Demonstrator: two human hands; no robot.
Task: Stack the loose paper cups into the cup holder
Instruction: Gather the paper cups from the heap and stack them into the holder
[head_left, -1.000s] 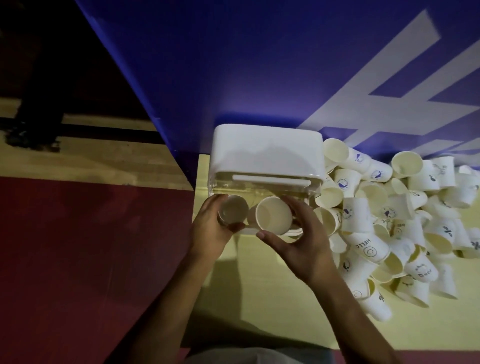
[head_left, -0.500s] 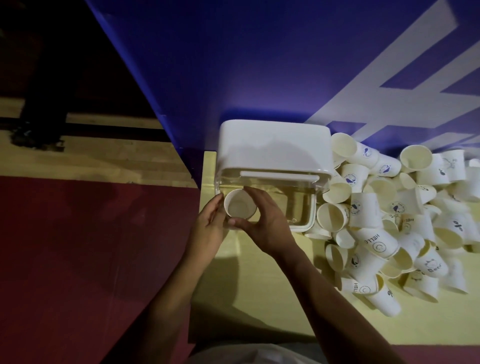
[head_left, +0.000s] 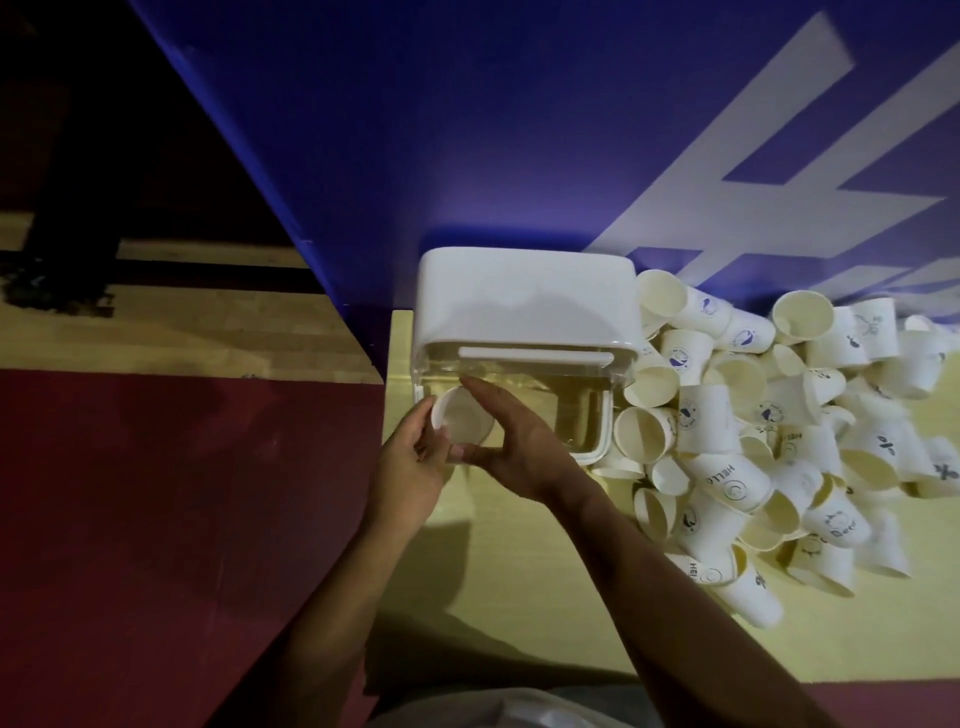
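A person holds one paper cup (head_left: 465, 422) with both hands. The left grip (head_left: 410, 462) is on the cup's left side, with its fingers curled on the rim. The right grip (head_left: 524, 447) is on the cup's right side. Its thumb is under the cup and its first finger lies over the top, so it pinches the cup. The two grips come close together just below the cup. The cup lies on its side with its open mouth facing the camera, so its pale inside shows.

The cup holder (head_left: 524, 296) is just behind the grips. It is a box with a white top and see-through walls. A white bar runs across its front, just above the right grip's first finger. The paper cup is at the holder's left front corner, right up against the see-through part. I cannot tell if the cup is inside the holder or just in front of it.

A pile of loose cups (head_left: 753, 431) lies to the right of the right grip, and it touches the holder's side. The cups point every way. Many have small blue pictures on them. One, near the right arm, says HELLO.

It all sits on a yellow tabletop (head_left: 519, 597), which shows below the grips. A blue wall (head_left: 467, 130) with wide white stripes stands behind the holder. To the left of the left grip, past the tabletop's edge, is a red floor (head_left: 156, 519). The light is dim.
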